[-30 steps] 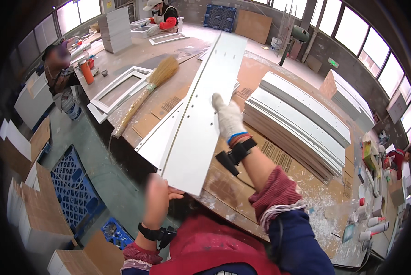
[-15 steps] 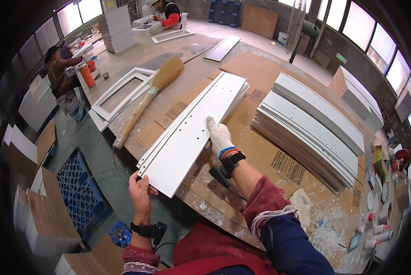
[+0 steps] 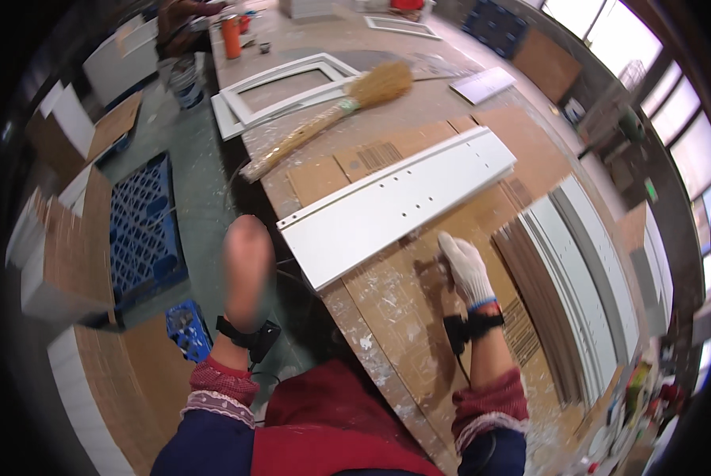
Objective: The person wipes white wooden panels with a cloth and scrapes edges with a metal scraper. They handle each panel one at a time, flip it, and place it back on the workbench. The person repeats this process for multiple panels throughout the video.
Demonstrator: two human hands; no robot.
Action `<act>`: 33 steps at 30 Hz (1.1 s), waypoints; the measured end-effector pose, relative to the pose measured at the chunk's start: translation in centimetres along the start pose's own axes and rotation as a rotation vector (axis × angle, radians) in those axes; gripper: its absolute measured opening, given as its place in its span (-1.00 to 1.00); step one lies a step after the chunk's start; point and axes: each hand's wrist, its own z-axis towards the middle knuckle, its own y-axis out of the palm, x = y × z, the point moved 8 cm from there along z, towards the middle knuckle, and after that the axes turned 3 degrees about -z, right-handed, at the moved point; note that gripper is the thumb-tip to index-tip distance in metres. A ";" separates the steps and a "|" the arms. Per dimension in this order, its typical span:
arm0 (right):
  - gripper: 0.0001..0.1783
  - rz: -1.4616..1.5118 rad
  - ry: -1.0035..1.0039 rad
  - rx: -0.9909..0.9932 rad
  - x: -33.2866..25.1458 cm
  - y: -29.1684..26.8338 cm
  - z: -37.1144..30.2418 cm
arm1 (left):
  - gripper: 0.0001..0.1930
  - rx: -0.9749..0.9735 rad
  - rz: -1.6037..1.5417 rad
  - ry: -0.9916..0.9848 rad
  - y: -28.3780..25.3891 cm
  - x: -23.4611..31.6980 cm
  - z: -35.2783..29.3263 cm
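Note:
A white board (image 3: 395, 208) with small drilled holes lies slantwise on cardboard over the table, its near-left end jutting past the table edge. At least one more board shows under its far edge. My left hand (image 3: 248, 258), bare and smeared by motion, hovers off the board's left end, apart from it; its fingers cannot be made out. My right hand (image 3: 465, 270), in a white knit glove, is just below the board's near edge, above the cardboard. It holds nothing, and its fingers look loosely extended.
A stack of white boards (image 3: 581, 278) stands to the right. Beyond the white board lie a straw brush (image 3: 331, 119) and white frames (image 3: 248, 119). A blue pallet (image 3: 143, 230) and piled panels (image 3: 66, 246) are on the floor at left. Another person (image 3: 182, 28) works at the far left.
Both hands have let go of the board, the left drawing away leftward and the right moving off its face. The board now lies flatter across the table. The view has turned.

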 end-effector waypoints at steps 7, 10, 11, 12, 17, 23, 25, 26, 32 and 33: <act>-0.67 -0.033 0.065 -0.105 2.5 -0.2 -7.3 | -0.13 -0.090 0.186 0.204 0.9 2.9 -5.1; -0.72 -0.112 0.056 -0.175 4.2 0.4 -10.3 | -0.04 -0.112 0.371 0.342 1.1 3.9 -5.7; -0.73 -0.135 0.067 -0.196 5.0 0.5 -11.2 | -0.01 -0.124 0.464 0.400 1.5 4.0 -5.7; -0.70 -0.211 0.047 -0.173 5.8 0.4 -11.8 | 0.05 -0.182 0.434 0.338 2.0 3.2 -5.4; -0.73 -0.187 0.030 -0.163 6.8 1.0 -14.2 | 0.06 -0.352 0.824 0.401 5.6 3.4 -6.3; -0.77 -0.097 0.018 -0.122 6.6 0.2 -17.1 | -0.26 -0.186 1.183 0.166 -1.0 -0.2 -6.2; -0.77 -0.007 0.051 -0.100 6.6 -0.2 -18.1 | -0.26 -0.282 1.230 -0.028 -4.9 -4.3 -7.7; -0.77 0.008 0.037 -0.109 7.0 -0.2 -18.3 | -0.26 -0.346 1.190 -0.114 -6.6 -5.9 -8.9; -0.75 -0.048 0.010 -0.072 7.5 -0.9 -21.4 | -0.31 -0.951 0.193 -0.456 0.9 -5.1 -14.7; -0.75 -0.087 0.001 -0.071 7.3 -0.7 -21.8 | -0.28 -1.022 -0.140 -0.484 3.4 -3.8 -15.8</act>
